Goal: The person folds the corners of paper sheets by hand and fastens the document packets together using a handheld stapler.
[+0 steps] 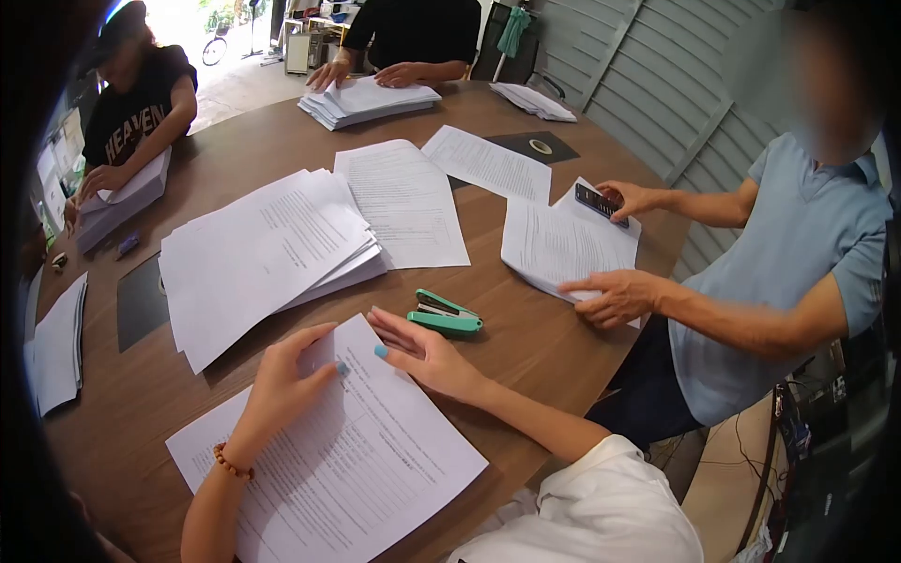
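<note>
Printed sheets of paper (pixel 366 460) lie under my two hands at the near edge of the table. My left hand (pixel 291 375), with a beaded bracelet on the wrist, holds their far left edge, its thumb on top and fingers beyond the edge. At the far right edge, my right hand (pixel 422 355) grips the sheets with its thumb against the paper and its fingers extended alongside. Just beyond it rests a green stapler (pixel 446 314), untouched. A large, uneven stack of printed sheets (pixel 263 253) lies ahead of my left hand.
On the right, a person in a blue shirt holds a phone (pixel 601 203) over a paper stack (pixel 563 239). Two other people handle stacks (pixel 371 101) at the far side. Loose sheets (pixel 404 206), a tape roll (pixel 540 146) and more papers (pixel 58 347) occupy the table.
</note>
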Motion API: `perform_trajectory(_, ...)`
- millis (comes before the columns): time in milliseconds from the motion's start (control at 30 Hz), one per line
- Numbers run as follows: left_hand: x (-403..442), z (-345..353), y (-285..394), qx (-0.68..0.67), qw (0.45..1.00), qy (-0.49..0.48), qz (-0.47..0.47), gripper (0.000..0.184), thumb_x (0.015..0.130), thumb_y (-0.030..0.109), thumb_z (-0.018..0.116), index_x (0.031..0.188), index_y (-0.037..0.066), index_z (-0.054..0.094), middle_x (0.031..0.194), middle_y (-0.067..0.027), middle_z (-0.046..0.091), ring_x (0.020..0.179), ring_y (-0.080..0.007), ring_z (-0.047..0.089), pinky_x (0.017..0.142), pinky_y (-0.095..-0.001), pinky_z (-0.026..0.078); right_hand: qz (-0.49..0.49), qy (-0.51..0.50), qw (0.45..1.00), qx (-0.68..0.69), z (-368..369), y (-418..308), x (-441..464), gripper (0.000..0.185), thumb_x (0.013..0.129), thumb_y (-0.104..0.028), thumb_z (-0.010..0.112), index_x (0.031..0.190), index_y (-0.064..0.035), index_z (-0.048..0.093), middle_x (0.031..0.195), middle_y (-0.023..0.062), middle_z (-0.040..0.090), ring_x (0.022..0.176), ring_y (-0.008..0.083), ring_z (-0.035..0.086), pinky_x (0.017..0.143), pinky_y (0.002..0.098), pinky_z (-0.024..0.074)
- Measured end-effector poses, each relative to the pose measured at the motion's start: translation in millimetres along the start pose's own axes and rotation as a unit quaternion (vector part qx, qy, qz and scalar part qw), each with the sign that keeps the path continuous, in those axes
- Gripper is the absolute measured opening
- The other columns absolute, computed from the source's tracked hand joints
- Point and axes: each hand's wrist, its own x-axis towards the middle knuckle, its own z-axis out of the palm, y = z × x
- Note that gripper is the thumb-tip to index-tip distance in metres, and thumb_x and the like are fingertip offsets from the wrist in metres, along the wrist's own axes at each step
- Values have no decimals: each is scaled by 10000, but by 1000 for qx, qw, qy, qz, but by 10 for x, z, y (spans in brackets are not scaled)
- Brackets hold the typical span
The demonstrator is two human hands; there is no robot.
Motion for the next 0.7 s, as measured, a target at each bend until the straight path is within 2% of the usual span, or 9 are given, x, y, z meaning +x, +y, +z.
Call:
perform_trajectory(67, 9, -6, -55, -11, 1000, 8, 27, 443, 752, 60, 656, 1175, -25, 558, 1102, -176, 627, 1004, -242, 609, 881, -313, 451, 6, 20, 992, -127, -8, -218, -92, 734, 828, -208, 655, 1401, 25, 261, 1415, 211, 341, 1287, 285, 382, 1048, 342, 331)
perform_trajectory(100, 13, -3, -67, -8, 1000, 6, 22, 443, 752, 60, 656, 1175, -25, 558, 1102, -176, 627, 1004, -242, 609, 881, -313, 451, -85, -11, 960, -268, -69, -305, -198, 804, 767, -230, 711, 1401, 6, 276, 1414, 228, 325, 1307, 328, 340, 1069, 366, 302)
perform_trajectory(167, 24, -5, -81, -11, 999, 13, 35, 442, 735, 48, 653, 1161, -33, 566, 1090, -173, 632, 995, -230, 610, 881, -304, 451, -180, -117, 883, -417, -52, -767, -467, 873, 689, -259, 756, 1403, -42, 301, 1430, 207, 305, 1322, 350, 303, 1082, 408, 276)
perform_trajectory(200, 29, -15, -79, -11, 999, 13, 30, 442, 735, 48, 653, 1161, -33, 566, 1090, -173, 632, 995, -230, 610, 881, -304, 451, -177, -120, 885, -413, -24, -896, -595, 873, 689, -259, 756, 1403, -42, 301, 1430, 207, 305, 1322, 350, 303, 1082, 408, 276)
perform_trajectory(267, 45, -31, -86, -35, 999, -3, 12, 443, 728, 51, 658, 1153, -39, 571, 1083, -170, 636, 990, -217, 611, 887, -301, 449, -199, -232, 824, -478, 54, -1001, -843, 753, 725, -244, 728, 1382, -141, 375, 1432, 167, 320, 1315, 285, 334, 1076, 424, 290)
perform_trajectory(400, 67, -28, -123, -27, 1000, 2, 16, 470, 722, 61, 664, 1171, -37, 566, 1081, -163, 637, 990, -207, 608, 900, -297, 445, -260, -229, 777, -526, 172, -691, -1089, 600, 755, -235, 692, 1312, -207, 471, 1389, 117, 400, 1268, 241, 407, 1054, 427, 329)
perform_trajectory(467, 79, -56, -63, -28, 999, -21, -19, 486, 720, 60, 664, 1185, -36, 560, 1112, -165, 624, 1016, -207, 597, 905, -296, 444, -332, -170, 702, -607, 135, -564, -1086, 420, 813, -198, 624, 1225, -208, 546, 1325, 83, 478, 1210, 213, 474, 1029, 407, 370)
perform_trajectory(567, 92, -77, -43, 4, 998, -27, -56, 493, 720, 80, 672, 1186, -35, 560, 1119, -167, 622, 1016, -207, 598, 899, -296, 449, -344, -142, 710, -598, 131, -503, -1061, 332, 847, -187, 582, 1178, -211, 577, 1279, 49, 521, 1155, 179, 521, 1010, 375, 393)
perform_trajectory(700, 137, -91, 37, 29, 998, -46, -42, 402, 817, 170, 603, 1165, -30, 581, 987, -144, 657, 858, -174, 614, 804, -280, 475, -356, -124, 699, -607, 107, -484, -1037, 317, 841, -199, 593, 1157, -226, 590, 1253, 33, 540, 1134, 154, 533, 1015, 361, 385)
